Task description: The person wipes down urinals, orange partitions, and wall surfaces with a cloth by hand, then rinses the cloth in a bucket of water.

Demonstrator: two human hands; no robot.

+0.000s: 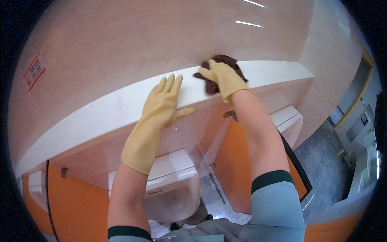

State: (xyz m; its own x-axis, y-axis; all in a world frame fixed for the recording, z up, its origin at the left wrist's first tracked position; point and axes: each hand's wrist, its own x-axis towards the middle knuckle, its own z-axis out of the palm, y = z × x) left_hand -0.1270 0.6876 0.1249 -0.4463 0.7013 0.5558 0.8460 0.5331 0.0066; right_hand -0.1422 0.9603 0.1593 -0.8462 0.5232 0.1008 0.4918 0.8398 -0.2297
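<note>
Both hands wear pale yellow rubber gloves. My left hand (pixel 161 106) lies flat on the white ledge (pixel 121 103), its fingers stretched towards the wall and the thumb out over the front edge; it holds nothing. Further right, my right hand (pixel 223 75) presses on a dark brown cloth (pixel 213 86) that is bunched on the same ledge, against the pinkish wall. Part of the cloth is hidden under the glove. Below my left forearm is a white ceramic urinal (pixel 172 193).
Orange partitions (pixel 234 169) stand on either side of the urinal, the left partition (pixel 78 199) nearer the picture's corner. Other white urinals are at the right (pixel 290 121) and far left (pixel 37 189). A sign with writing (pixel 34 72) is on the wall. Grey floor (pixel 322 157) shows at the right.
</note>
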